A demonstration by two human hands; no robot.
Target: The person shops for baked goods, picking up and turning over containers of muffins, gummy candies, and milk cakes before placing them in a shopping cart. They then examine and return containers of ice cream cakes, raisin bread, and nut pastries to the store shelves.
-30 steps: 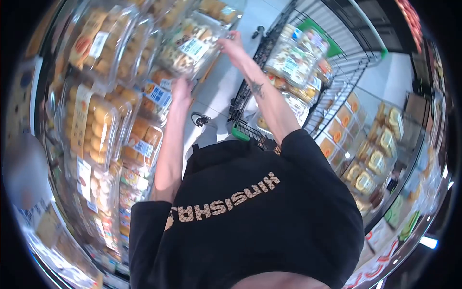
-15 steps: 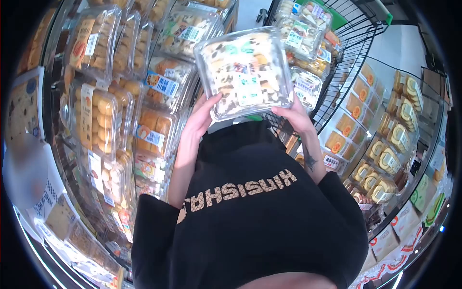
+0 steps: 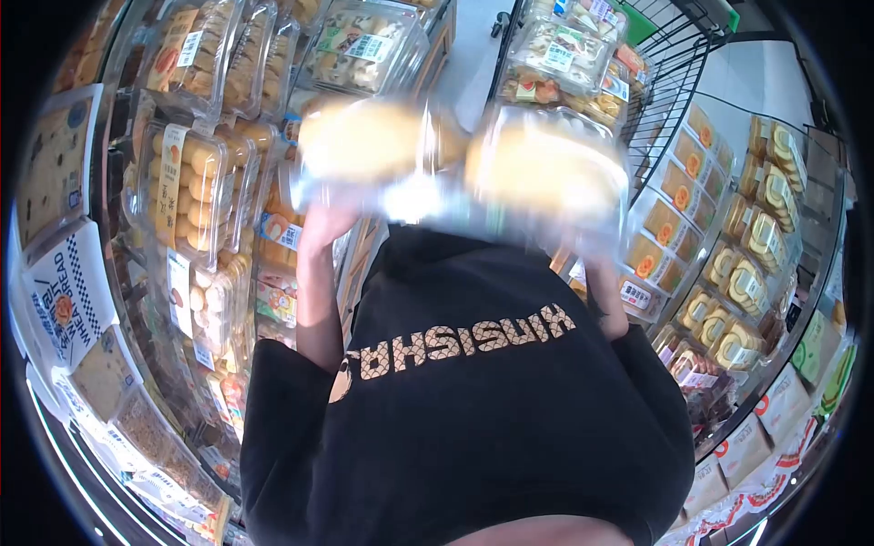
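1. A shopper's left hand (image 3: pixel 330 221) and right hand (image 3: pixel 596 273) bear a clear pack (image 3: pixel 546 173) across the front of a black shirt (image 3: pixel 501 419). The grip is set wide, one hand toward each end; most fingers are hidden, so their exact hold cannot be told.

2. Good handling here calls for even support from both sides, with fingers under the base rather than on the lid. Light pressure should spare the thin plastic and the soft-looking, golden contents.

3. Turning the pack slowly, with both wrists moving together, would keep the contents from sliding to one end and the lid from springing. The blur suggests brisk motion; a steadier pace would suit.

4. Beyond the grip and to its right stands a wire cart (image 3: pixel 672 96) bearing other packs (image 3: pixel 555 55); stacked bakery packs (image 3: pixel 191 191) line the left. Room on both flanks matters to any swing.

5. Half a second earlier, the pack shows its label and dark-flecked top squarely. Now two golden shapes face the camera, the label is out of sight, and the hands appear farther apart.
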